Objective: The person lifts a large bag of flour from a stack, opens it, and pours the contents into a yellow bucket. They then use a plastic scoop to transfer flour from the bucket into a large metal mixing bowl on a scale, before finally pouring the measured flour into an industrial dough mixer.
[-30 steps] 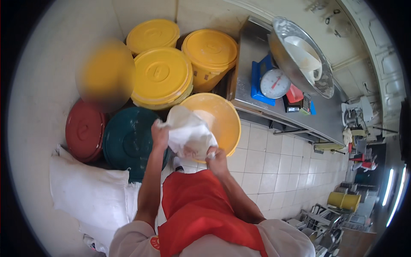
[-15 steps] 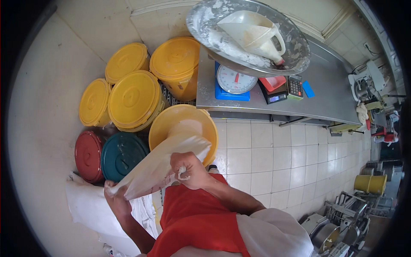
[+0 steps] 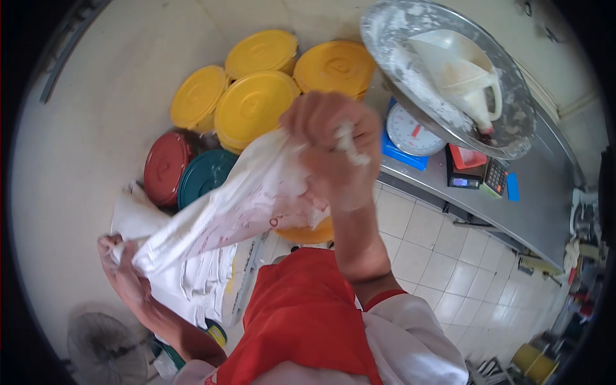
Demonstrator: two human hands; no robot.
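Observation:
Stretched between my hands is a white sack [image 3: 218, 202] with faint reddish print, slack and creased. My left hand [image 3: 122, 256] is closed on its lower end, out at the left. Raised in front of the yellow tubs, my right hand [image 3: 333, 147] grips the other end in a fist, somewhat blurred. A whitish twist of string or cloth [image 3: 350, 142] pokes out of that fist. Below the sack, part of an open yellow bucket [image 3: 308, 232] shows; the sack and my right arm hide the rest.
Lidded yellow tubs [image 3: 255, 109], a red tub [image 3: 168, 168] and a green tub [image 3: 204, 174] stand by the wall. Folded white sacks [image 3: 199, 282] lie near a fan [image 3: 106, 350]. Right, a steel table [image 3: 500, 215] bears a dial scale [image 3: 414, 131] under a floury metal bowl [image 3: 513, 131] with a scoop.
Both hands have risen and spread apart, the right one up and forward, the left outward. The sack came up off the yellow bucket and is now pulled out lengthwise. My view has turned left.

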